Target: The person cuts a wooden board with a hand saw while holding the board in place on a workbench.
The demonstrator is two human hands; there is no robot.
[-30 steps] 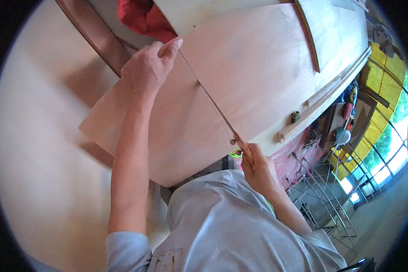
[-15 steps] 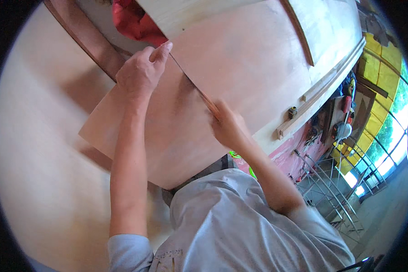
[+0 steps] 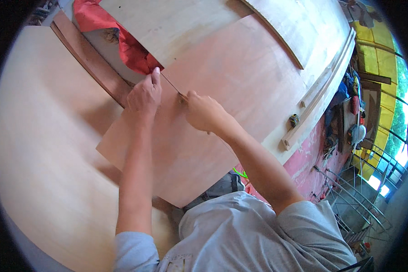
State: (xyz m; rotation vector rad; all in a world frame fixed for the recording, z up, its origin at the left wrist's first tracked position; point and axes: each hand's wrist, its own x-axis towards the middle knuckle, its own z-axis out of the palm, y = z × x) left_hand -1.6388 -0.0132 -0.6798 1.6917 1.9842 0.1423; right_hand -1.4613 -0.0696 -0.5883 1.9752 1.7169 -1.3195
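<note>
A thin pinkish plywood sheet (image 3: 231, 68) lies across the work surface, its near left corner over a paler panel (image 3: 45, 158). My left hand (image 3: 143, 95) is closed on the sheet's far edge, thumb raised beside a straight dark line or slit that runs down across the sheet. My right hand (image 3: 204, 111) is closed round a thin-bladed tool (image 3: 182, 97) with a wooden handle, on that line just below and right of my left hand. The hand hides most of the tool. A red cloth or sheet (image 3: 131, 50) lies just beyond the edge by my left hand.
Pale boards (image 3: 163, 22) lie beyond, with wooden strips (image 3: 317, 95) and a small tape measure (image 3: 294, 120) along the right. Farther right are piled tools (image 3: 356, 106), a metal rack (image 3: 362, 199) and a yellow tarp (image 3: 367, 41). A dark brown plank (image 3: 86, 56) runs along the upper left.
My right hand with the tool has moved up and left along the line, close to my left hand, which stays on the edge. The view has shifted, so the sheet sits lower in it.
</note>
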